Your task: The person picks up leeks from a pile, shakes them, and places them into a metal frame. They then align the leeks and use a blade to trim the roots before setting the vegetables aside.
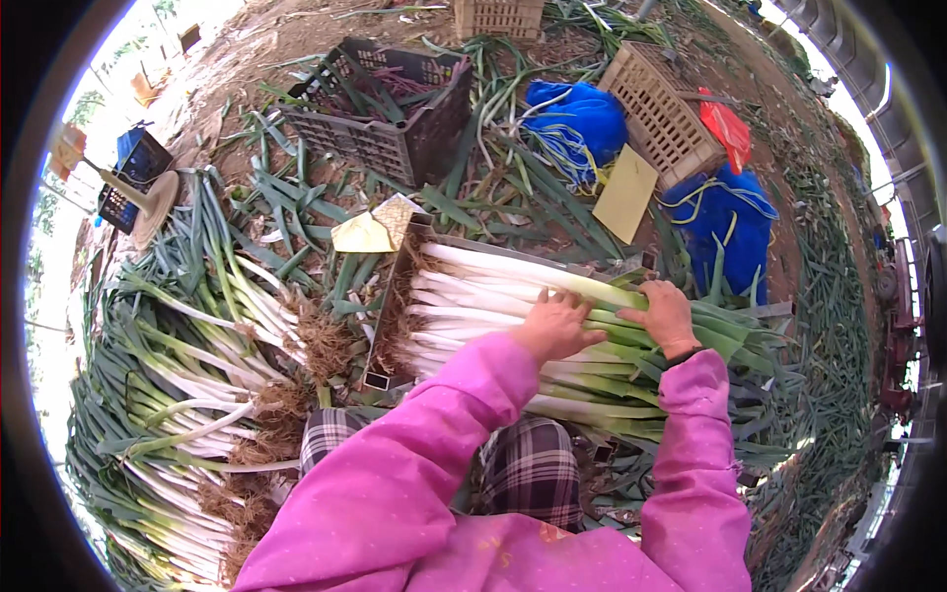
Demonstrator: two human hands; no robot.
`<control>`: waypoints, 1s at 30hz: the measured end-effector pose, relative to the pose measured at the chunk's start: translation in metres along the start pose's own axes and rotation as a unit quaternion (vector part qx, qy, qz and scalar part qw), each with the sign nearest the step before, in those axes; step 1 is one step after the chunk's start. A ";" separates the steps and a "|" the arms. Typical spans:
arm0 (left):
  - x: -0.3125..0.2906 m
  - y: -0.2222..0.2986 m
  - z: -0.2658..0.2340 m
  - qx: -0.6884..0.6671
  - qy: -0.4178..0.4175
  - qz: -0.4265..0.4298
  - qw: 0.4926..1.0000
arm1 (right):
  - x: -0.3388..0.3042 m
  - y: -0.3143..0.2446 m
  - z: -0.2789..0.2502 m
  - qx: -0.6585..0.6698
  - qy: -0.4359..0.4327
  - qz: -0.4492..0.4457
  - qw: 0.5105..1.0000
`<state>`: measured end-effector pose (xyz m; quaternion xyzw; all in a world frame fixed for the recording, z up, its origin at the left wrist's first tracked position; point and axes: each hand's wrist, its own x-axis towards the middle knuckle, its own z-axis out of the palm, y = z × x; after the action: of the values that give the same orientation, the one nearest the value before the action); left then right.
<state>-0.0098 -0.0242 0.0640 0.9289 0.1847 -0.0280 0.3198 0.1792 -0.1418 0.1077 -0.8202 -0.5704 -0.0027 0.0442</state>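
Long leeks (pixel 464 296) lie side by side in a metal-edged frame (pixel 392 326) in front of me, white shanks and roots to the left, green leaves to the right. My left hand (pixel 557 326) rests on top of the white shanks, fingers spread, gripping nothing. To its right my right hand (pixel 666 318) is at the green part of the topmost leek (pixel 597 288), which runs in between thumb and fingers. The fingers' undersides are hidden.
More leeks (pixel 212 395) are heaped on the left, roots toward me. Beyond the frame stand a black crate (pixel 370 138), a tan crate (pixel 666 113) and blue bundles (pixel 582 123). A yellow card (pixel 626 192) lies by them. Cut leaves (pixel 829 395) cover the ground at right.
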 end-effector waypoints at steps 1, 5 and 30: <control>0.002 0.003 0.009 0.000 0.041 0.010 0.999 | 0.000 -0.002 0.001 -0.003 0.024 0.018 1.000; 0.002 -0.006 0.019 -0.046 0.026 0.045 0.998 | -0.001 0.008 -0.007 -0.048 0.040 0.058 0.996; 0.004 -0.181 -0.053 0.065 -0.036 -0.083 0.994 | 0.016 0.018 0.005 -0.085 -0.268 0.140 0.949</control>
<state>-0.0752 0.1406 0.0002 0.9274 0.2479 -0.0998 0.2619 0.2010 -0.1330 0.1028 -0.8631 -0.4381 0.1752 -0.1803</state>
